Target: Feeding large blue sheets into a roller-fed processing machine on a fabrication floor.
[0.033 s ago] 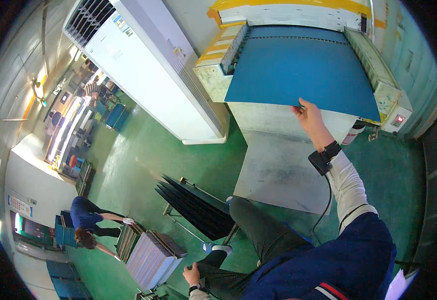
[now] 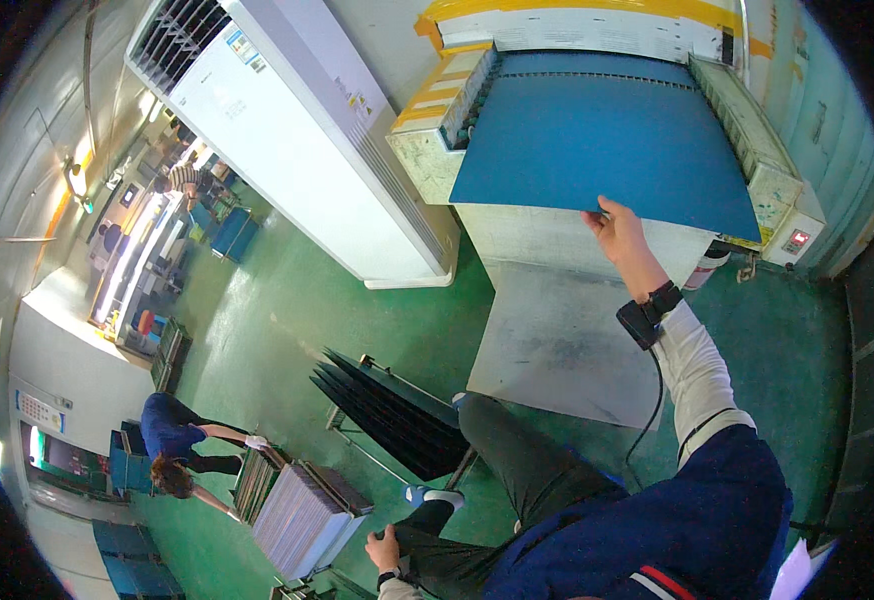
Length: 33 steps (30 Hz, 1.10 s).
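Note:
A wide blue sheet (image 2: pixel 607 140) lies across the machine (image 2: pixel 772 190), its front edge jutting out toward me. My right hand (image 2: pixel 617 238) is at that front edge, with its fingers bent and closed at the rim. Part of the grip is hard to make out. A black strap and a dark box (image 2: pixel 641 322) with a cable sit on the right wrist. Low in the view, my left hand (image 2: pixel 384 550) rests by my knee, thumb and fingers apart and loosely curled. I see nothing held in it.
A tall white air conditioner (image 2: pixel 297 140) stands left of the machine. A grey board (image 2: pixel 547 340) leans below it. Black panels (image 2: pixel 387 415) lie on a metal rack by my foot. Beyond, a co-worker (image 2: pixel 172 440) bends over stacked boards (image 2: pixel 302 520).

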Each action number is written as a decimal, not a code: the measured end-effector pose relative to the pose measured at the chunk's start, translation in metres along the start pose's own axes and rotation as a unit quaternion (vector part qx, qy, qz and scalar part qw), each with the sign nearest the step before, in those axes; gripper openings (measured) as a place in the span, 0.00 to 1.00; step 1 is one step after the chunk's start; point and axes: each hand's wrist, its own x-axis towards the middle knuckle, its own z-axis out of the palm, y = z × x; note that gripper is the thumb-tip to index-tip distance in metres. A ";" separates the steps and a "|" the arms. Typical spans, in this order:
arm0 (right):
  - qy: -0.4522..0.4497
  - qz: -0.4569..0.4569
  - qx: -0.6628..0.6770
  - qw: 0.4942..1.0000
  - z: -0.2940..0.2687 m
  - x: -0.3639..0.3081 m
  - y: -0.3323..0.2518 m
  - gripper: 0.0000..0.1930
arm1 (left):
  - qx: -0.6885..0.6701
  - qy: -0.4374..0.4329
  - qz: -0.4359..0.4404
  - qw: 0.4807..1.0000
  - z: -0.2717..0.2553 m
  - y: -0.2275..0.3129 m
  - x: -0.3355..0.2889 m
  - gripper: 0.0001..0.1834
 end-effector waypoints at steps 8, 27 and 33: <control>-0.004 0.004 0.000 1.000 -0.004 0.018 -0.002 0.10 | -0.014 -0.014 -0.009 1.000 -0.005 0.011 0.000 0.42; 0.004 0.006 -0.006 1.000 -0.003 0.044 -0.004 0.09 | -0.028 -0.030 -0.011 0.999 0.007 -0.010 0.020 0.42; 0.009 0.003 0.013 1.000 -0.004 0.057 -0.005 0.12 | 0.010 -0.013 -0.011 1.000 -0.003 0.009 0.004 0.42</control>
